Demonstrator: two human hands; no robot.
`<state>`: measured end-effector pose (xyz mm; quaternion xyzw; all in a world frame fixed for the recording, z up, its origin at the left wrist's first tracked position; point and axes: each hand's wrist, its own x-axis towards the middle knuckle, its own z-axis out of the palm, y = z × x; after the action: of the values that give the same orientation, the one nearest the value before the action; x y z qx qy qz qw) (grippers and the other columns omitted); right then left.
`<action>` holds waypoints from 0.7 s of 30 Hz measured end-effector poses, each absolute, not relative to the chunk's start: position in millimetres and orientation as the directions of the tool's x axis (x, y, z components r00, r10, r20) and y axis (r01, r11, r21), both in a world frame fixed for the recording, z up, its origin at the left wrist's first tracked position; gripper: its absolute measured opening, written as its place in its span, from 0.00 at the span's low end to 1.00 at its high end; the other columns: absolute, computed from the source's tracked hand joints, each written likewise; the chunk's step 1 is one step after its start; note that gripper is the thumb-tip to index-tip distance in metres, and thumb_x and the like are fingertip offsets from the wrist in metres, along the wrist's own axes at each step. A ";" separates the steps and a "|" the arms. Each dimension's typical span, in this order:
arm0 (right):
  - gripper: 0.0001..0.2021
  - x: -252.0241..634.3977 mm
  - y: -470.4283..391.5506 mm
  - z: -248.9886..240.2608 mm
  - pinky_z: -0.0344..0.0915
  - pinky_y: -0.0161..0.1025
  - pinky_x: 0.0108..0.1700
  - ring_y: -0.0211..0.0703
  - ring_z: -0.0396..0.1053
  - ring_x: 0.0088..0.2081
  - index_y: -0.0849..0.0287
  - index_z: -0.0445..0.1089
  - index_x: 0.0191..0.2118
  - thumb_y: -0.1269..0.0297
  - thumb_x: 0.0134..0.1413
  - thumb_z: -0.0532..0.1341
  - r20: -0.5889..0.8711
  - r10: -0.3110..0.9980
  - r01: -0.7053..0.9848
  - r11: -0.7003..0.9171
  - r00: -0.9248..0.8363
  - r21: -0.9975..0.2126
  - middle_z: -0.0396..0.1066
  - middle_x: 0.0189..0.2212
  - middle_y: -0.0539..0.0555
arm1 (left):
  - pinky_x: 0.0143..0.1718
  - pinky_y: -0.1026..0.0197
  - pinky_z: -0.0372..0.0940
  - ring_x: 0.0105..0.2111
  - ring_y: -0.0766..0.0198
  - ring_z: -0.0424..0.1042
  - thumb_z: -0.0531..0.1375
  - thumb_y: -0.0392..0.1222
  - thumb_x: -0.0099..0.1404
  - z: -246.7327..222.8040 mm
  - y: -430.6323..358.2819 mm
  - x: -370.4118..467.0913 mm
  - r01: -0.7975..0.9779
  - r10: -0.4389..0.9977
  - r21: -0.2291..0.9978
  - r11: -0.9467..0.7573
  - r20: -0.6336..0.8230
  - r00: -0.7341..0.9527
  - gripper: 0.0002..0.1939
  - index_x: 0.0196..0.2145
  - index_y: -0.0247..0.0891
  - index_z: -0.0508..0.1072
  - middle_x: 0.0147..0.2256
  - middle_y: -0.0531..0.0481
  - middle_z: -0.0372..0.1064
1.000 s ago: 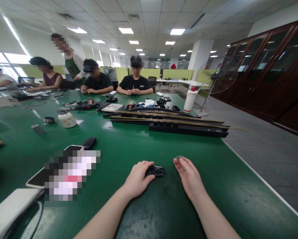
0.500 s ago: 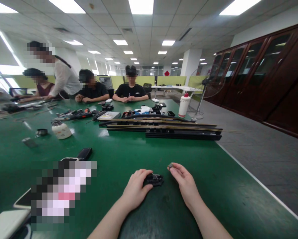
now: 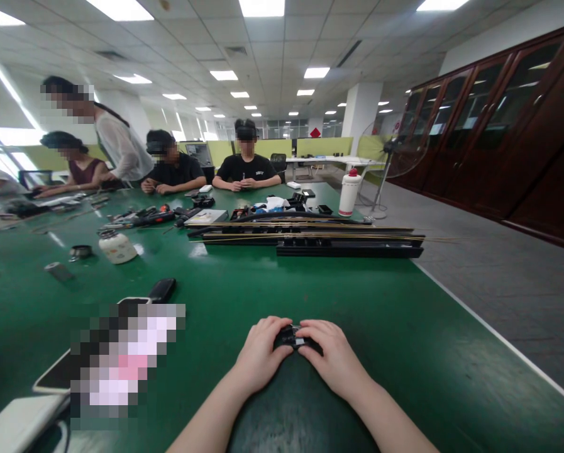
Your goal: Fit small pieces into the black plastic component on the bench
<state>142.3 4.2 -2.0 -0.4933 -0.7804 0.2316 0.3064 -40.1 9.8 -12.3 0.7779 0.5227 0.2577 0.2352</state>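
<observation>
A small black part with silvery and pale bits on top (image 3: pixel 288 337) lies on the green table, mostly covered by my fingers; its exact kind cannot be made out. My left hand (image 3: pixel 263 353) grips its left end, thumb in front and fingers behind. My right hand (image 3: pixel 329 355) is closed round the right end in the same way. The two sets of fingertips almost meet over the middle. Whether a small grey piece is under my right fingers is hidden.
Long black rails with thin rods (image 3: pixel 352 250) lie across the table ahead. To the left are a blurred-out device (image 3: pixel 121 371), a dark phone-like object (image 3: pixel 163 290), a patterned white jar (image 3: pixel 116 246) and a grey cylinder (image 3: pixel 59 271). A white bottle (image 3: pixel 349 194) stands beyond. Several people sit or stand opposite.
My right hand has moved left and closed round the right end of the black part. The small grey piece it pinched is out of sight. My left hand keeps its grip.
</observation>
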 end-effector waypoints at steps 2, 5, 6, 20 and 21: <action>0.10 142.0 4.3 -2.9 0.54 0.51 0.53 0.50 0.64 0.49 0.50 0.72 0.38 0.66 0.47 0.61 0.253 0.912 0.618 0.405 -0.322 -0.674 0.71 0.44 0.53 | 0.47 0.54 0.57 0.46 0.58 0.62 0.56 0.36 0.57 -11.7 9.7 -39.9 0.691 0.933 0.634 -0.348 0.160 0.323 0.19 0.47 0.43 0.65 0.45 0.48 0.65; 0.10 141.8 4.3 -2.5 0.55 0.51 0.53 0.50 0.65 0.48 0.49 0.73 0.37 0.66 0.46 0.62 0.245 0.921 0.591 0.382 -0.301 -0.710 0.72 0.43 0.52 | 0.47 0.54 0.57 0.46 0.58 0.62 0.56 0.36 0.57 -11.1 8.9 -39.8 0.689 0.933 0.635 -0.349 0.166 0.320 0.19 0.47 0.43 0.65 0.45 0.48 0.65; 0.10 141.9 4.4 -2.1 0.55 0.51 0.53 0.50 0.65 0.48 0.49 0.73 0.37 0.66 0.45 0.62 0.241 0.925 0.580 0.373 -0.295 -0.724 0.72 0.43 0.52 | 0.48 0.54 0.57 0.46 0.58 0.62 0.56 0.36 0.57 -11.2 8.5 -39.8 0.690 0.933 0.635 -0.348 0.167 0.317 0.19 0.47 0.43 0.65 0.46 0.48 0.65; 0.16 144.4 7.8 -5.0 0.58 0.48 0.53 0.48 0.65 0.48 0.54 0.69 0.45 0.66 0.46 0.59 0.172 0.968 0.485 0.240 -0.182 -0.841 0.71 0.45 0.54 | 0.51 0.52 0.56 0.50 0.59 0.60 0.52 0.37 0.60 -19.1 11.1 -41.0 0.681 0.939 0.648 -0.341 0.195 0.285 0.20 0.52 0.40 0.62 0.50 0.46 0.63; 0.16 143.9 7.8 -4.9 0.58 0.48 0.53 0.48 0.65 0.48 0.54 0.69 0.45 0.66 0.46 0.59 0.173 0.969 0.486 0.240 -0.178 -0.840 0.71 0.45 0.54 | 0.51 0.52 0.56 0.50 0.59 0.60 0.51 0.37 0.61 -19.4 11.2 -41.2 0.680 0.939 0.649 -0.341 0.195 0.284 0.20 0.52 0.41 0.62 0.50 0.46 0.63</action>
<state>143.9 7.8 -4.9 -0.5233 -0.6949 0.3259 0.3702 -41.2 11.2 -19.4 0.7681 0.5269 0.2836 0.2280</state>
